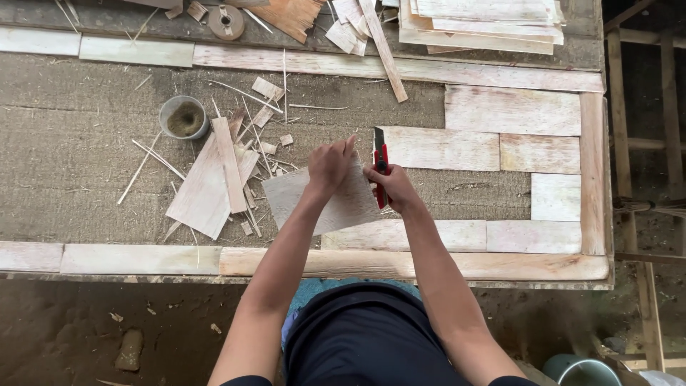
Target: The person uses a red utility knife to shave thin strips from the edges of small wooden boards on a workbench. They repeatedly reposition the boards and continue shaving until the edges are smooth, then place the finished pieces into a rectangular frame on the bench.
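My left hand [330, 166] presses down on a thin pale wood veneer sheet [300, 200] lying on the rough grey board. Just right of it, my right hand [393, 187] grips a red utility knife [381, 159], its black blade end pointing away from me along the sheet's right edge. Flat veneer pieces [439, 148] lie fitted together on the board to the right of the knife.
A small round tin [184, 117] stands at the left, next to loose veneer offcuts [207, 189] and splinters. A stack of veneer sheets [486, 25] and a tape roll [226, 21] sit at the far edge. A wooden frame [643, 143] stands at the right.
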